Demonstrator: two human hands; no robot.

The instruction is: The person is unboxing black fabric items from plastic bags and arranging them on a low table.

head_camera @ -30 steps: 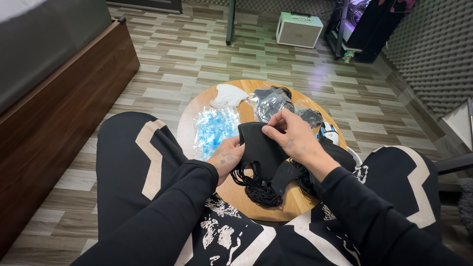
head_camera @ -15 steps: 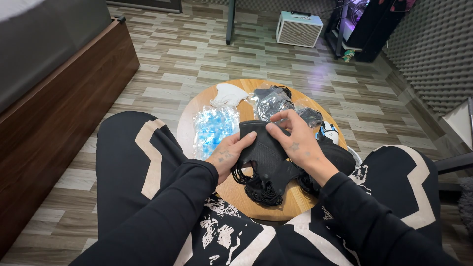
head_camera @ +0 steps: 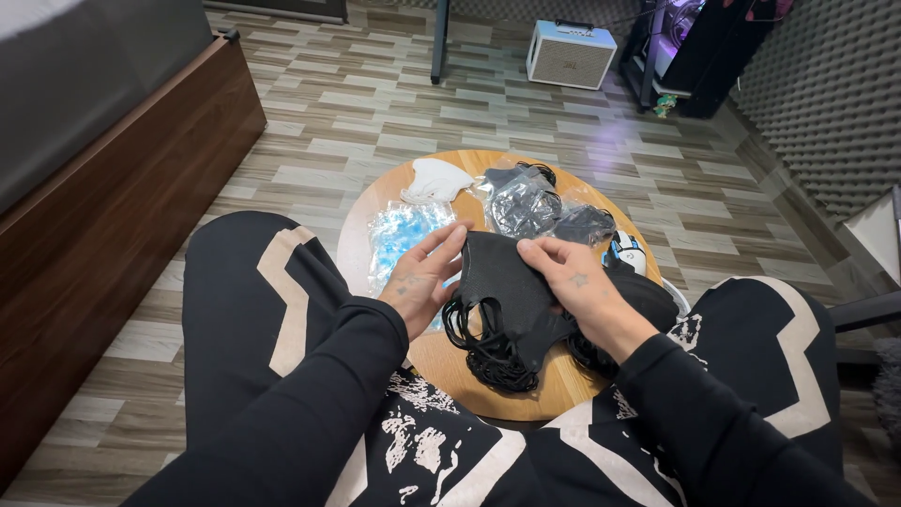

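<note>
Far left of frame: dark wood cabinet (head_camera: 113, 235) runs up the left edge, wood-pattern floor (head_camera: 375, 103) beside it.

Left-centre: black trouser leg with a beige stripe (head_camera: 272, 310), knee up beside the round wooden table (head_camera: 450, 361).

On the table's left part: clear pack of blue masks (head_camera: 399, 239), a white mask (head_camera: 434, 180) just above it near the far rim.

Left hand (head_camera: 418, 282) sits at frame centre-left, palm down, fingers stretched out and loose, tips touching the left edge of the black mask (head_camera: 502, 272). Not clenched; more a flat press than a pinch.

Black mask is at frame centre, on top of a stack of black masks (head_camera: 511, 329) lying on the table. Its long axis runs from upper left to lower right in the frame; the folded edge points toward the upper left, the ear loops (head_camera: 483, 347) hang in a tangle toward the lower edge of the table.

Right hand (head_camera: 572, 291) is just right of centre, thumb and fingertips pinching the mask's upper right edge, the other fingers curled over the stack.

Above the hands: bagged black masks (head_camera: 526, 202) and another dark bundle (head_camera: 584, 225). A white mouse (head_camera: 627, 252) sits at the table's right rim.

Upper right: white speaker box (head_camera: 571, 54) on the floor, grey foam wall panel (head_camera: 826, 94) at the far right.
</note>
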